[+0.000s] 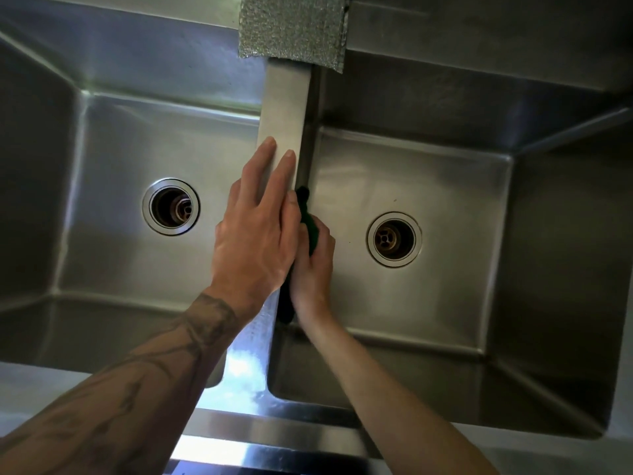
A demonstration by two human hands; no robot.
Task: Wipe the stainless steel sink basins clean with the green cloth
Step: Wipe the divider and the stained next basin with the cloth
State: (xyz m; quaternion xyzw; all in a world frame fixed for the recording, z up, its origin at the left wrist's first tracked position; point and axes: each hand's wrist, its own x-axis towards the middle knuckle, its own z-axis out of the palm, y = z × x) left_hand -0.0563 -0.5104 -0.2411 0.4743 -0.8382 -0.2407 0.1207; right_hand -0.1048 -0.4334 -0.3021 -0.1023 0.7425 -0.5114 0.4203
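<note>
at steel divider (284, 108) of two stainless steel sink basins (137, 149): one left hand (257, 228), fingers (262, 162) spread flat; one right hand (313, 275), fingers (326, 238) curled pressing one green cloth (309, 225).

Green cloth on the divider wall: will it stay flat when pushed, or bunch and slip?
Probably floppy: the green cloth follows the curve of the right hand and seems to trail past the wrist. It likely bunches unless pressed flat. The shiny steel divider looks smooth, so it should slide easily.
</note>
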